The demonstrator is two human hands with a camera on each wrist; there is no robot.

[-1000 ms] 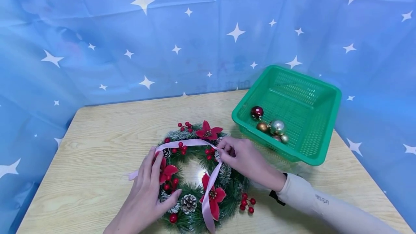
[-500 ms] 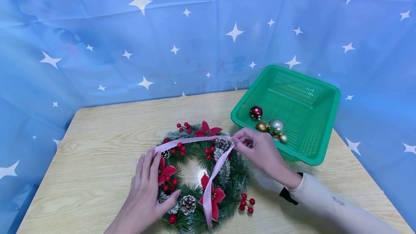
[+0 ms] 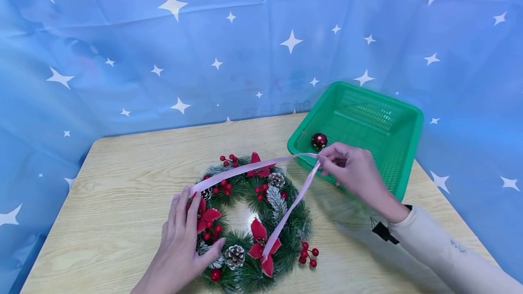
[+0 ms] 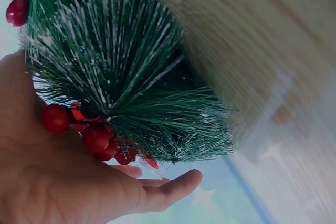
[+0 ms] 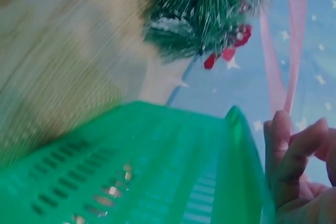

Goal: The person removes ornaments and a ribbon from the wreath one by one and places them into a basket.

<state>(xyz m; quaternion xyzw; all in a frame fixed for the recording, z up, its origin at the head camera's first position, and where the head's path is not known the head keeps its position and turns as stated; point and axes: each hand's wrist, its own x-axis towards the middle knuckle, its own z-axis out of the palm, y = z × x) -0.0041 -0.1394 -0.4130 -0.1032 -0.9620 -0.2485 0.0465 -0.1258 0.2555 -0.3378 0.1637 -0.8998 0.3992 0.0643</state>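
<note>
A green wreath (image 3: 300,217) with red poinsettias, berries and pine cones lies on the table. My left hand (image 3: 184,230) rests on its left side, fingers extended over the near end of a pink ribbon (image 3: 241,170). In the left wrist view the thumb is stretched out beside red berries (image 4: 97,137). My right hand (image 3: 361,173) pinches the ribbon between thumb and fingers, up and right of the wreath, overlapping the basket. From that pinch one length runs taut to the left hand; the other slants down to the lower poinsettia (image 3: 267,264).
A green plastic basket (image 3: 416,135) stands at the back right, with a dark red dotted ball ornament (image 3: 319,141) inside; my right hand hides others. A berry sprig (image 3: 308,254) sticks out at the wreath's right. Behind the table hangs a blue star-patterned cloth (image 3: 245,49).
My right hand has moved right and away from the wreath to over the basket's near side, drawing the pinched ribbon out with it. My left hand has stayed on the wreath.
</note>
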